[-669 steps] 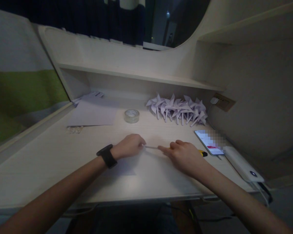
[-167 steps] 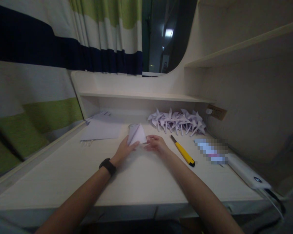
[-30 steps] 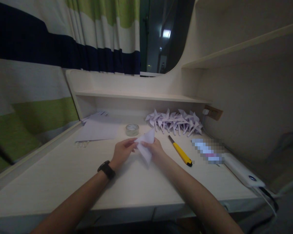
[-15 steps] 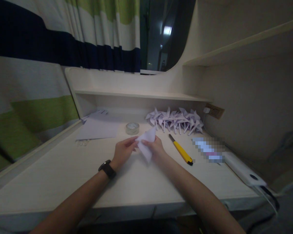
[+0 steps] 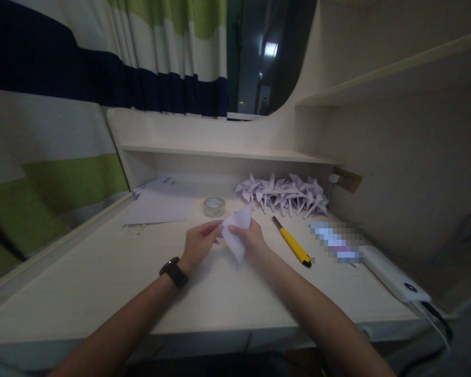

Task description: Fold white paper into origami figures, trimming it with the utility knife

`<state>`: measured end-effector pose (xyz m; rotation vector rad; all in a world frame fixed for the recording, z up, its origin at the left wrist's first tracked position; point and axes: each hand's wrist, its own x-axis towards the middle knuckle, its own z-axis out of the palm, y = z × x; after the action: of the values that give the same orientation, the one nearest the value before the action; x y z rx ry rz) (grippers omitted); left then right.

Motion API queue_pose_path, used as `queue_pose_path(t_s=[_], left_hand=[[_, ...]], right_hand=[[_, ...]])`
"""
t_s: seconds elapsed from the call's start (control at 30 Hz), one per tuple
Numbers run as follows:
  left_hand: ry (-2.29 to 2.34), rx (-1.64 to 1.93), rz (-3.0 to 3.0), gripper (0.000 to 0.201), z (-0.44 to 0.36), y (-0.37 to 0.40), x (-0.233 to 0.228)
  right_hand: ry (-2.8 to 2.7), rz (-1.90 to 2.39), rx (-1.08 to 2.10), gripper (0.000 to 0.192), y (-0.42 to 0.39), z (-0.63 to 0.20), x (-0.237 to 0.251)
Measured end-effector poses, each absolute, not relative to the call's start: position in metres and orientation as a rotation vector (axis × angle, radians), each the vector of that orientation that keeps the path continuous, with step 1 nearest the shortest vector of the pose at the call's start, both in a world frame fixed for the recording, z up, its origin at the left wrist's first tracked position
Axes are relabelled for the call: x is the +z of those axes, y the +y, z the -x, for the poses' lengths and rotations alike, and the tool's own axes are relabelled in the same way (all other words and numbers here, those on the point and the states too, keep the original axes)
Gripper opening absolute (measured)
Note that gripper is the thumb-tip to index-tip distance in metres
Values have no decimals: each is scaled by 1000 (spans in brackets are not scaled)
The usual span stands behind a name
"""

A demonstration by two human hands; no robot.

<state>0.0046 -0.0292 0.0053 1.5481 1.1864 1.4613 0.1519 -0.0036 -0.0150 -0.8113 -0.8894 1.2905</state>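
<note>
A small white piece of paper (image 5: 237, 220), with pointed corners up and down, is held above the desk between both hands. My left hand (image 5: 199, 242) pinches its left edge with thumb and fingertips; a dark watch is on that wrist. My right hand (image 5: 251, 236) grips the paper from the right, thumb pressed on its face and the other fingers hidden behind. Just beyond the hands lies a roll of clear tape (image 5: 214, 207). To the right rests a yellow utility knife (image 5: 292, 242), its blade end pointing away from me.
Several white paper pinwheels (image 5: 282, 195) are piled at the back right. Paper sheets (image 5: 160, 203) lie at the back left of the desk (image 5: 82, 283). A blurred-out phone-like thing (image 5: 335, 242) and a white power strip (image 5: 394, 275) with cables line the right side.
The view has shifted very slightly. Both hands keep the same hold on the paper.
</note>
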Motion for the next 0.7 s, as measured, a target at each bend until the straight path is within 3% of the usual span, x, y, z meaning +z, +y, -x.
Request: queue_pose_path(t_s=[0.7], left_hand=[[1215,1535,-1649,21,-1,-25,0]], right_hand=[[-864,788,1340,55,-1,-155,-13]])
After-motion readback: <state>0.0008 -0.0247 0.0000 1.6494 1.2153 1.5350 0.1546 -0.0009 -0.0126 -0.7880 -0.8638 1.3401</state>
